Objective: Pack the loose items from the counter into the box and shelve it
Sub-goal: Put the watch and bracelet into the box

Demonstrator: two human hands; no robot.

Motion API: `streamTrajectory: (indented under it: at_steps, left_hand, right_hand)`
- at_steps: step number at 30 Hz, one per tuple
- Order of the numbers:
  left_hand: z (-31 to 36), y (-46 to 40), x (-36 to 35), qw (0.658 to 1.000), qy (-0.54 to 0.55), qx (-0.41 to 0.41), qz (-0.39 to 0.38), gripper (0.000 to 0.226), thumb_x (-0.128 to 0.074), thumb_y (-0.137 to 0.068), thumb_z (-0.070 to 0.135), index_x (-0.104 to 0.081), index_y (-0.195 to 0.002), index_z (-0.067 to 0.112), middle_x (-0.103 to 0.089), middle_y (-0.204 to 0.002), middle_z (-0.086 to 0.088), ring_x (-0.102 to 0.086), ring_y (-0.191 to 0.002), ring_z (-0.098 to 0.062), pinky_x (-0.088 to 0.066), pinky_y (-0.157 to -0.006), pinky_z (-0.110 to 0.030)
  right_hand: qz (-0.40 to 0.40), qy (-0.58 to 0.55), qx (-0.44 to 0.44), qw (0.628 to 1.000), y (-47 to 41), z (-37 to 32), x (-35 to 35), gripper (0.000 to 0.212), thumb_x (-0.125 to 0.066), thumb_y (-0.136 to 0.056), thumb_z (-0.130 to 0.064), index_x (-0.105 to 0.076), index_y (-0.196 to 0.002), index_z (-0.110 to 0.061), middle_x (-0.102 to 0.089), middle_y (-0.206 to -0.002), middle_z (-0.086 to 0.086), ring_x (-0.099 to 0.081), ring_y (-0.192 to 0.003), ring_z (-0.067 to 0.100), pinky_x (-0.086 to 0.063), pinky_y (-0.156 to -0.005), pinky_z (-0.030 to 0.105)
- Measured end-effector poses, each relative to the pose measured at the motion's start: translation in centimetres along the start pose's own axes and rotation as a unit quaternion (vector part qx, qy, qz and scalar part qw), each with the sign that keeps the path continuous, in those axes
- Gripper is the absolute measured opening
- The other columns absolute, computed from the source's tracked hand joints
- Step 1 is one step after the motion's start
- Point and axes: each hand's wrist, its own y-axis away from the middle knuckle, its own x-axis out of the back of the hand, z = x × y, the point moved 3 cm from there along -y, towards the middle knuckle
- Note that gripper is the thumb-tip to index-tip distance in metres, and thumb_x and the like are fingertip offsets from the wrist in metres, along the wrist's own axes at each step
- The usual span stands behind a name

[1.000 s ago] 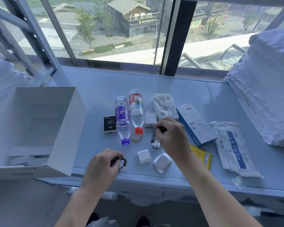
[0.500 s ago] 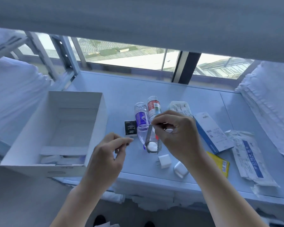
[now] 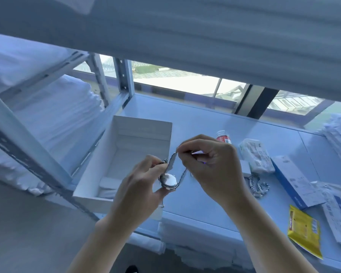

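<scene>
Head view: packing looked barely started. Box (image 3: 126,154) sat open on the counter (image 3: 215,123), unshelved, only some whitish contents inside. Right hand (image 3: 211,164) pinched 1 watch (image 3: 168,181) by its strap beside the box; left hand (image 3: 144,184) gripped the case and a dark item. Still loose: 1 bottle (image 3: 223,137), 1 chain (image 3: 259,185), 1 blue carton (image 3: 295,180), 1 yellow packet (image 3: 303,231), 2 white packs visible.

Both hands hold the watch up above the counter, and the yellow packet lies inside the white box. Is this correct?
Not quite. The head view shows the yellow packet on the counter at the right, not inside the white box. The left hand and right hand do hold the watch up.
</scene>
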Motion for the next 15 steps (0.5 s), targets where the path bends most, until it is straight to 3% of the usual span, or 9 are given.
streamTrajectory:
  at_steps: [4, 7, 9, 12, 15]
  left_hand:
    - [-1.9, 0.2, 2.2, 0.999, 0.015, -0.028, 0.018, 0.023, -0.072, -0.092, 0.036, -0.072, -0.108, 0.020, -0.058, -0.104, 0.014, -0.062, -0.084, -0.010, -0.055, -0.070, -0.033]
    - [-3.4, -0.1, 3.7, 1.000, 0.000, -0.022, 0.022, 0.020, -0.070, -0.095, 0.035, -0.073, -0.106, 0.019, -0.060, -0.102, 0.014, -0.063, -0.082, -0.010, -0.056, -0.067, -0.035]
    - [-4.7, -0.3, 4.4, 1.000, -0.013, -0.002, -0.004, 0.020, -0.068, -0.095, 0.037, -0.072, -0.104, 0.020, -0.059, -0.099, 0.015, -0.063, -0.076, -0.013, -0.056, -0.064, -0.037]
    - [-6.7, -0.5, 5.0, 0.998, -0.026, 0.032, -0.054, 0.015, -0.067, -0.095, 0.038, -0.068, -0.095, 0.023, -0.053, -0.092, 0.013, -0.059, -0.067, -0.018, -0.053, -0.062, -0.040]
    - [-8.6, -0.9, 4.9, 0.993, -0.024, 0.066, -0.097, 0.017, -0.067, -0.095, 0.038, -0.063, -0.088, 0.023, -0.050, -0.088, 0.009, -0.056, -0.068, -0.019, -0.050, -0.066, -0.041]
  right_hand:
    - [-0.002, 0.000, -0.033, 0.999, -0.9, 0.0, -1.7, 0.023, -0.073, -0.085, -0.001, -0.080, -0.085, -0.022, -0.076, -0.085, -0.009, -0.074, -0.080, 0.016, -0.060, -0.071, 0.030]
    - [-0.061, 0.059, -0.062, 0.994, -1.1, 0.6, -3.6, 0.024, -0.068, -0.090, -0.003, -0.079, -0.090, -0.025, -0.074, -0.087, -0.014, -0.073, -0.082, 0.013, -0.061, -0.074, 0.038]
    - [-0.096, 0.096, -0.086, 0.987, -1.0, 1.3, -5.1, 0.024, -0.064, -0.096, -0.009, -0.078, -0.096, -0.027, -0.073, -0.088, -0.016, -0.071, -0.084, 0.009, -0.059, -0.074, 0.036]
    - [-0.158, 0.107, -0.117, 0.975, -0.7, 2.1, -7.5, 0.013, -0.070, -0.096, -0.032, -0.076, -0.107, -0.027, -0.071, -0.094, -0.014, -0.069, -0.085, 0.006, -0.058, -0.077, 0.034]
    - [-0.216, 0.131, -0.117, 0.961, -0.2, 3.0, -10.2, 0.039, -0.083, -0.083, -0.036, -0.071, -0.118, -0.024, -0.068, -0.105, -0.014, -0.069, -0.086, 0.005, -0.057, -0.079, 0.030]
